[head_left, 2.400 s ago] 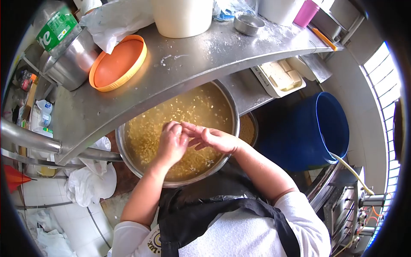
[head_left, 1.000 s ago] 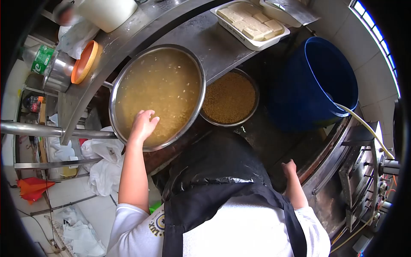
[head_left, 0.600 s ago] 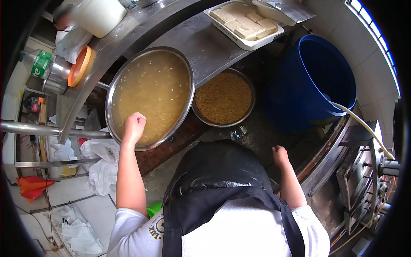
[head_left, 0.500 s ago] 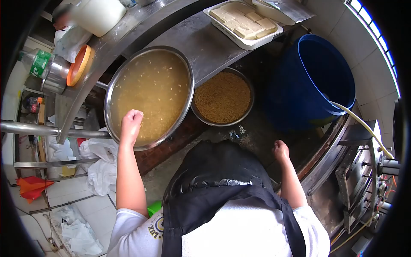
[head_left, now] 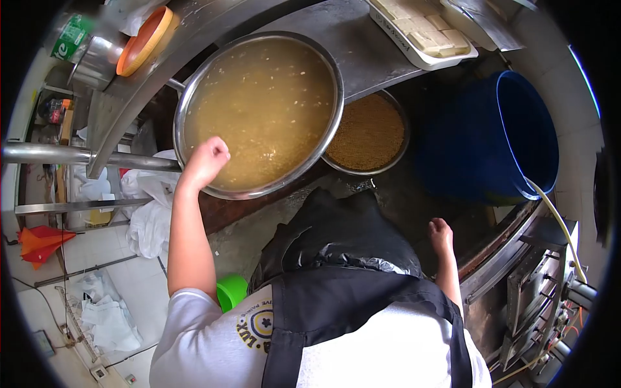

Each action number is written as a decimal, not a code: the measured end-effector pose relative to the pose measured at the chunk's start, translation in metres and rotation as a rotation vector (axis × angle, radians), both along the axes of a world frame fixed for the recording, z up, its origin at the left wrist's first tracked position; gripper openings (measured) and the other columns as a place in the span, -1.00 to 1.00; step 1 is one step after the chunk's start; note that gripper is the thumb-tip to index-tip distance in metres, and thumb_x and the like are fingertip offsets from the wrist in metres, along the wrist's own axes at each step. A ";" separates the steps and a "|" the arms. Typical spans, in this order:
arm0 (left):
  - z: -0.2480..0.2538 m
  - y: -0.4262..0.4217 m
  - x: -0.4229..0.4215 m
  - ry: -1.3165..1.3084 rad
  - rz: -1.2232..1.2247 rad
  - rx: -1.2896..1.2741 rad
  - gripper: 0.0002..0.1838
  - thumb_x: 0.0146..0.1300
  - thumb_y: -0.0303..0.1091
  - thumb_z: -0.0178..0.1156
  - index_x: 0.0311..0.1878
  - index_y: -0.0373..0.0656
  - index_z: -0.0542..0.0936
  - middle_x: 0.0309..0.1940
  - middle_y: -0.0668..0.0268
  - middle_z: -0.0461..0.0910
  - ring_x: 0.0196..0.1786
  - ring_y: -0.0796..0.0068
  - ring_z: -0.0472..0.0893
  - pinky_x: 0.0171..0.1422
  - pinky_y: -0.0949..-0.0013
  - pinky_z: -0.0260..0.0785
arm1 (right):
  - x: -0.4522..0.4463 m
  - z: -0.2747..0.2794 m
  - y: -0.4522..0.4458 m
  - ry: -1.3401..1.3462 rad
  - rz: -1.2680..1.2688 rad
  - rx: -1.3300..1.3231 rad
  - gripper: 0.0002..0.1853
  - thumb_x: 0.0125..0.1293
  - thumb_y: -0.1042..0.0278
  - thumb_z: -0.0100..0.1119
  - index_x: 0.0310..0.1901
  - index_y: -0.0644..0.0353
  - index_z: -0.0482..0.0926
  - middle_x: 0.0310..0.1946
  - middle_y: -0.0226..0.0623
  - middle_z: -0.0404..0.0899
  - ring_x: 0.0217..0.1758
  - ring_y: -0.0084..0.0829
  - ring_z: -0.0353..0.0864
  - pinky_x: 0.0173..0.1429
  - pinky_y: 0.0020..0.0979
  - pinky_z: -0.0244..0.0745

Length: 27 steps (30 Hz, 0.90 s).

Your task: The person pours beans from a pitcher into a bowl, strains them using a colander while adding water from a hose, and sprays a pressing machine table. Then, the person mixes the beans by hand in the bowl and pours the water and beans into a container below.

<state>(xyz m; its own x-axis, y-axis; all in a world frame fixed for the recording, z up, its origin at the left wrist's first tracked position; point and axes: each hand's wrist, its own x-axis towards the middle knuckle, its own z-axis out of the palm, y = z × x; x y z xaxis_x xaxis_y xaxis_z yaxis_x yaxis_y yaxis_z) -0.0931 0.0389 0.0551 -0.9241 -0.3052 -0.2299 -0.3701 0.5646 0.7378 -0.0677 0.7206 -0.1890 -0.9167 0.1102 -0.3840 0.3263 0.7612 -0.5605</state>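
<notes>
A large metal basin (head_left: 183, 123) holds cloudy yellow-brown liquid (head_left: 259, 103) with pale bits floating in it. Above the basin's near left part is my left hand (head_left: 208, 161), its fingers curled closed; whatever they may hold is hidden. Splashed, rippled liquid shows just to the right of that hand. My right hand (head_left: 441, 236) hangs away from the basins with its fingers curled in and nothing seen in them. Lower down behind the large basin, a second metal bowl (head_left: 406, 132) is filled with small tan-brown grains or beans (head_left: 369, 132).
A white tray of tofu blocks (head_left: 427, 63) stands on the metal counter (head_left: 310, 21). To the right is a big blue barrel (head_left: 466, 142) with a hose (head_left: 550, 200) at its rim. A metal machine (head_left: 537, 284) stands at lower right, a green bucket (head_left: 231, 291) at my left side.
The view has shifted, bringing the basin nearer. My left hand has drawn back from the liquid toward the basin's left rim, still closed. My right hand stays low at my side.
</notes>
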 end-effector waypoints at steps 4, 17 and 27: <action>-0.013 0.003 0.025 -0.103 -0.309 -0.463 -0.80 0.26 -0.41 0.36 -0.12 -0.30 0.68 -0.25 0.00 0.73 -0.07 -0.06 0.75 0.10 0.05 0.54 | 0.014 -0.004 -0.009 -0.096 0.049 0.014 -0.64 0.46 0.24 0.37 0.16 0.29 0.69 0.05 0.07 0.78 0.19 -0.03 0.77 0.27 -0.16 0.65; -0.009 -0.011 0.007 -0.038 -0.264 -0.441 -0.82 0.40 -0.43 0.20 -0.07 -0.33 0.68 -0.20 -0.05 0.73 -0.09 0.02 0.74 0.07 0.16 0.56 | 0.020 0.004 -0.043 -0.249 0.119 0.075 -0.58 0.45 0.17 0.35 0.19 0.28 0.67 0.10 0.06 0.76 0.26 -0.01 0.73 0.34 -0.14 0.61; -0.031 -0.037 -0.027 0.422 -0.028 -0.586 -0.74 0.41 -0.37 0.30 0.08 -0.30 0.67 0.01 -0.03 0.71 0.15 -0.07 0.66 0.33 0.04 0.49 | -0.014 0.022 -0.080 -0.138 0.153 0.056 -0.58 0.47 0.17 0.36 0.21 0.26 0.67 0.06 0.02 0.79 0.19 -0.10 0.78 0.29 -0.20 0.65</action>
<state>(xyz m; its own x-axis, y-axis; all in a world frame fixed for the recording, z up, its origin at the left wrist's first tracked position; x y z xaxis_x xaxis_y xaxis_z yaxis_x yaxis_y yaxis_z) -0.1205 0.0017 0.0236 -0.9073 -0.2437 0.3427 -0.0995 0.9162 0.3881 -0.0814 0.6411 -0.1672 -0.8635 -0.0017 -0.5043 0.2754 0.8362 -0.4742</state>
